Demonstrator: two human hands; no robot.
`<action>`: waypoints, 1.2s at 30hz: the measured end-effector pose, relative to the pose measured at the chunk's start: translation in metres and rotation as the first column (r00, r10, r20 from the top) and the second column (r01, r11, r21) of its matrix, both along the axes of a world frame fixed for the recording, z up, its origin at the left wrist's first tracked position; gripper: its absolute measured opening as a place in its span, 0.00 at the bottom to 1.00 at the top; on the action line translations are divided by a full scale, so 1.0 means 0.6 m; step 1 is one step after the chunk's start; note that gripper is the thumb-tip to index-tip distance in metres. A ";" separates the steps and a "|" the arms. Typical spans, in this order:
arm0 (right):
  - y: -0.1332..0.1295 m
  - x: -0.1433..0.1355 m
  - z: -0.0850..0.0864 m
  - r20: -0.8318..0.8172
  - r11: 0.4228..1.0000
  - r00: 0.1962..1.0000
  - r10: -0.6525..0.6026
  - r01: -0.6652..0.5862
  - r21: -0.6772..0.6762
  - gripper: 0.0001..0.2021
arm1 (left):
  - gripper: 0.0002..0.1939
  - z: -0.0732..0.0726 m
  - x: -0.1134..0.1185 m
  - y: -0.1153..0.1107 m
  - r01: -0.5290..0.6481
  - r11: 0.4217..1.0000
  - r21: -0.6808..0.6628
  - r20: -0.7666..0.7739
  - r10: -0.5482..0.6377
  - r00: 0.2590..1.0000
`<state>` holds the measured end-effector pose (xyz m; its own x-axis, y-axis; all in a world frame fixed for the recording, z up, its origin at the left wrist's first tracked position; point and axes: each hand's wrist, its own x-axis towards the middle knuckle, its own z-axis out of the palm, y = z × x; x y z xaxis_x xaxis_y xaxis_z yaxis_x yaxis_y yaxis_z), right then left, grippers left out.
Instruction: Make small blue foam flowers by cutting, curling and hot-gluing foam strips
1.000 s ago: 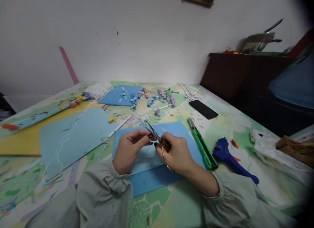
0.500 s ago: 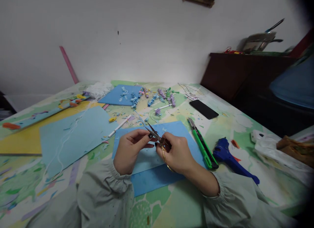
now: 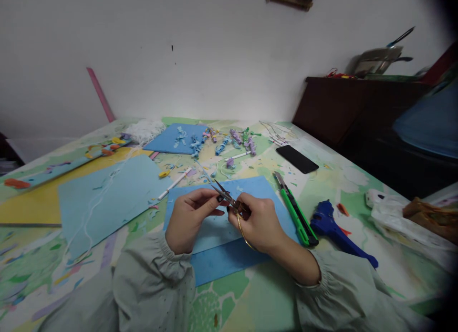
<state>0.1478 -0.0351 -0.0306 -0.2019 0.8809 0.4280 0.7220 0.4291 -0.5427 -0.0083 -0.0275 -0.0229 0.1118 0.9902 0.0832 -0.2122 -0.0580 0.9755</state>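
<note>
My right hand [image 3: 258, 222] is wrapped round small scissors [image 3: 229, 197] with gold handles, their blades slightly apart and pointing up and left. Close beside the blades, my left hand [image 3: 191, 217] pinches a thin light blue strip [image 3: 204, 171] that sticks out past the fingertips. Both hands are over blue sheets [image 3: 229, 263] lying on the patterned table. Small light blue scraps [image 3: 239, 188] rest on the upper part of the sheets.
A green box cutter [image 3: 295, 210] and a blue glue gun [image 3: 339, 232] lie at the right, with a black phone [image 3: 297, 159] behind. Light blue sheet [image 3: 114, 198] at left; curled paper pieces [image 3: 223, 144] at the back.
</note>
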 end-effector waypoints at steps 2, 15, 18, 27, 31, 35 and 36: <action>0.000 0.001 0.000 0.001 1.000 1.000 -0.001 0.001 -0.003 0.05 | 0.08 0.000 0.000 0.000 0.001 1.000 -0.001 -0.002 -0.001 1.000; 0.001 0.003 -0.002 0.019 1.000 1.000 -0.021 0.021 0.015 0.07 | 0.08 -0.001 -0.002 0.004 -0.030 1.000 -0.009 0.034 0.030 0.999; 0.001 0.004 -0.002 0.026 1.000 0.999 -0.025 0.025 0.010 0.07 | 0.08 0.001 -0.001 0.005 -0.041 0.999 -0.020 0.053 0.042 0.998; 0.001 0.005 0.000 0.052 0.999 0.998 -0.034 0.035 -0.012 0.08 | 0.06 -0.001 -0.004 0.006 -0.051 0.998 -0.022 0.077 0.053 0.996; 0.001 0.004 0.003 0.042 0.999 0.998 -0.039 0.040 -0.026 0.08 | 0.07 -0.002 -0.006 0.006 -0.041 0.999 -0.023 0.063 0.042 0.997; 0.002 0.005 0.003 0.024 0.999 0.999 -0.047 0.047 -0.021 0.09 | 0.07 0.000 -0.005 0.006 -0.039 0.999 -0.029 0.049 0.041 0.998; 0.003 0.005 0.003 0.009 0.998 0.999 -0.052 0.052 -0.019 0.09 | 0.07 0.000 -0.005 0.006 -0.038 0.999 -0.029 0.041 0.040 0.998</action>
